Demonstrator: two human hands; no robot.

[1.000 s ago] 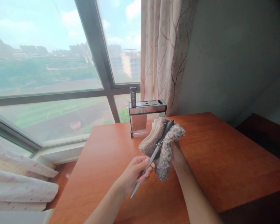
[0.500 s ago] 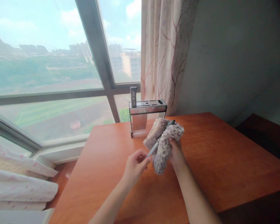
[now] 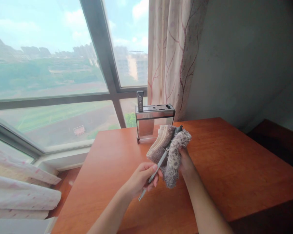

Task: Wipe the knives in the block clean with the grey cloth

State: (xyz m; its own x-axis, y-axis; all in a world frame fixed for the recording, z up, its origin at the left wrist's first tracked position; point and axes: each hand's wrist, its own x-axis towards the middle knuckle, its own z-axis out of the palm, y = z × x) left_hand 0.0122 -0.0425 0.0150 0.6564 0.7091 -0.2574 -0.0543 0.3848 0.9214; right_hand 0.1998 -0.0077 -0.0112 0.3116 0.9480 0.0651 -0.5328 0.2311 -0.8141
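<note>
In the head view my left hand (image 3: 146, 177) is closed around a slim grey blade-like rod (image 3: 158, 165), thumb on top. Its lower end sticks out below my fingers, and its upper end runs into the fold of a fuzzy grey-and-cream cloth (image 3: 174, 159). My right hand (image 3: 184, 159) grips that cloth from the right side; its fingers are mostly hidden behind it. A black ribbed piece (image 3: 178, 129) shows at the cloth's top, roughly in line with the rod. The cloth covers the stretch between them, so I cannot tell whether they are one tool.
A clear-sided knife block (image 3: 155, 113) stands at the back of the brown wooden table (image 3: 224, 162), one dark handle (image 3: 140, 101) rising from its left end. Behind are a window frame (image 3: 100, 42) and a patterned curtain (image 3: 175, 48). More curtain (image 3: 21, 195) hangs at the left.
My left hand has shifted its grip up the rod, and the rod's lower end now shows beyond my fingers. The cloth's left flap has spread out to the left, and the cloth sits slightly lower.
</note>
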